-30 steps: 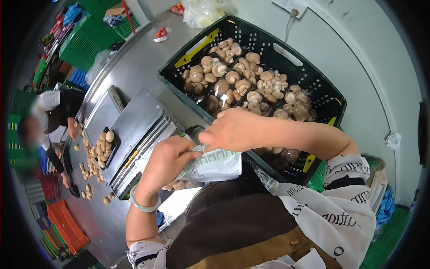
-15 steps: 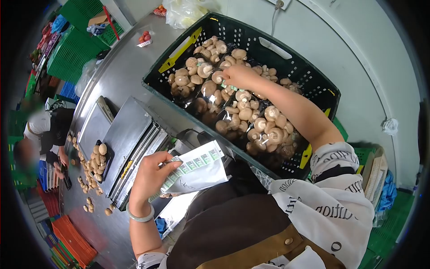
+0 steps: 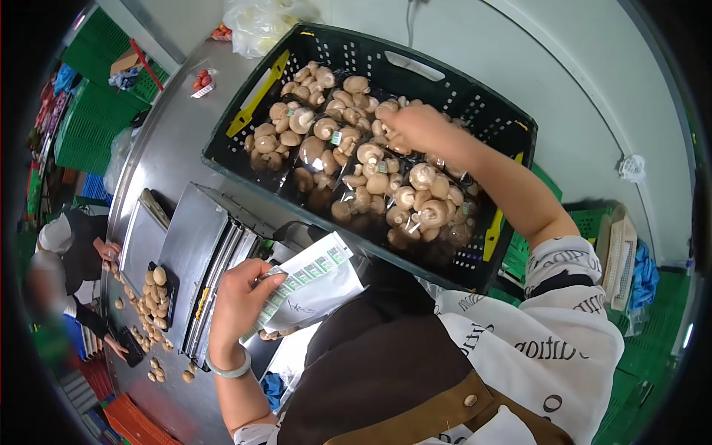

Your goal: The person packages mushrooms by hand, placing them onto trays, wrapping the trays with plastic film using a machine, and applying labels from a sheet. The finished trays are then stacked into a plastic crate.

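Several film-wrapped trays of brown mushrooms [image 3: 423,200] fill a dark green crate [image 3: 271,194] with yellow handle clips. My right hand [image 3: 419,130] reaches over the packs in the crate, near its back side; its fingertips rest at a pack, and whether they hold anything is not visible. Small green-and-white labels show on some packs. Lower down, my left hand [image 3: 241,297] pinches a white sheet of labels [image 3: 315,285] between thumb and fingers, with a row of green printed labels along its upper edge.
A metal wrapping machine [image 3: 194,259] stands left of the crate. Loose mushrooms [image 3: 152,326] and a black tray of them lie on the steel table [image 3: 167,111]. A co-worker [image 3: 78,252] is at the far left. Small red fruit [image 3: 202,80] and plastic bags [image 3: 259,26] are near the back.
My right hand has moved from a label on one pack to a pack farther right and back. The view has shifted slightly. The co-worker's hands have moved apart.
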{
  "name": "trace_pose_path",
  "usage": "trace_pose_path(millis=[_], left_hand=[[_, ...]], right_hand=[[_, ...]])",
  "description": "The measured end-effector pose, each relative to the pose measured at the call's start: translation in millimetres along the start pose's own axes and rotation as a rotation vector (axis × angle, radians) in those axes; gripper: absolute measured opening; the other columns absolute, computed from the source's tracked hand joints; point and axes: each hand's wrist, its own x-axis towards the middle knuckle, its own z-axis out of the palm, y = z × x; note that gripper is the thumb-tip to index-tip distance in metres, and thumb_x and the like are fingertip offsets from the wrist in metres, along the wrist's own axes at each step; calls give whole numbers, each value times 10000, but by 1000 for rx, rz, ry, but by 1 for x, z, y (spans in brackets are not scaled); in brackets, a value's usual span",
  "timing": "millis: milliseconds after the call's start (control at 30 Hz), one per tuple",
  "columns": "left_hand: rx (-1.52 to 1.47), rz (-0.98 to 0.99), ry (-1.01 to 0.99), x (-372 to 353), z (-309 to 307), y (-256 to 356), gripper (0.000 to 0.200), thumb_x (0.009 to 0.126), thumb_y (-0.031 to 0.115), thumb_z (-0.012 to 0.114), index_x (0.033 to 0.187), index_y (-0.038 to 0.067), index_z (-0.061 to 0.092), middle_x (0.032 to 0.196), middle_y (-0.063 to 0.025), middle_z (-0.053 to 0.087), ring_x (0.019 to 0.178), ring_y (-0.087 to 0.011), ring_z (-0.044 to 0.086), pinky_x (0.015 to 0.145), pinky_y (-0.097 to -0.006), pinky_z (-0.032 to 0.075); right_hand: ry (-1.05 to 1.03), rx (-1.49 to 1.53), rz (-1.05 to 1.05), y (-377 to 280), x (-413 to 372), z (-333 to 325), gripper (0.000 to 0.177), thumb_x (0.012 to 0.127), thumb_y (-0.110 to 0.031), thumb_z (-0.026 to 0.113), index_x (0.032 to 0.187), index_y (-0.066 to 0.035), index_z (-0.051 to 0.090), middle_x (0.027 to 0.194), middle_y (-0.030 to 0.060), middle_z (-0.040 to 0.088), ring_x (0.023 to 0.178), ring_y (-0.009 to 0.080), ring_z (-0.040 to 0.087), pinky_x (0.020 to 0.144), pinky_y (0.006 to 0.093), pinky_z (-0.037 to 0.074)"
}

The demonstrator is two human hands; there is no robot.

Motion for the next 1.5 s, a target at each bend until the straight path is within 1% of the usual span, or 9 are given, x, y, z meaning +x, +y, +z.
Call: trace_pose_path(millis=[167,367,500,767,900,1067,1133,1333,1500], left_hand=[[19,24,-17,3,-1,9,190,791,102,715,800,-42,592,659,-97,534,577,-173,475,546,-302,381],[76,77,-64,7,4,14,177,790,87,708,784,-41,586,662,-107,528,573,-202,475,540,-308,375],[66,92,-47,2,0,18,178,778,78,710,774,-43,580,651,-106,511,564,-213,457,535,-321,364],[106,205,-104,6,3,44,183,783,92,709,766,-34,577,641,-96,488,576,-219,464,545,-318,363],[117,213,-54,7,0,49,184,788,97,707,769,-32,578,641,-100,497,568,-212,465,536,-315,364],[72,192,-12,24,6,67,190,799,126,709,793,-22,588,668,-111,531,588,-224,492,549,-327,384],[117,255,-27,34,9,76,190,791,130,716,806,-14,592,700,-118,554,620,-247,518,572,-337,403],[148,347,196,38,14,74,199,716,71,749,811,-11,595,749,-133,614,751,-280,632,670,-338,489],[138,250,174,29,9,56,106,777,40,713,804,-31,639,654,-79,627,592,-94,548,544,-252,426]], right_hand=[[-371,512,-227,22,-54,-11,210,756,-83,662,857,-40,483,745,141,580,662,330,558,596,386,438],[164,-66,154,24,-90,-20,226,739,-76,670,847,-31,477,679,147,567,674,339,571,590,402,429],[17,289,101,104,-90,-40,213,747,-35,669,886,-24,508,699,75,570,661,199,552,620,329,446],[-116,266,99,167,-33,17,170,719,-29,620,876,-25,556,805,115,637,730,235,598,624,348,466],[180,-543,152,122,-46,14,130,799,-51,559,923,-18,579,864,138,649,825,299,641,676,380,526],[168,596,-213,-51,-59,-48,360,838,-241,663,1126,-38,590,1009,140,636,963,259,622,840,367,498],[8,486,-322,-105,-78,-61,466,789,-426,703,1047,-47,619,983,140,627,946,294,605,812,394,481],[-71,310,-265,-117,-74,-42,294,884,-311,598,832,-22,620,700,171,627,728,374,626,661,474,463],[-117,286,-335,-105,-79,-36,316,902,-309,574,806,-11,618,685,182,612,709,380,614,656,480,458]])
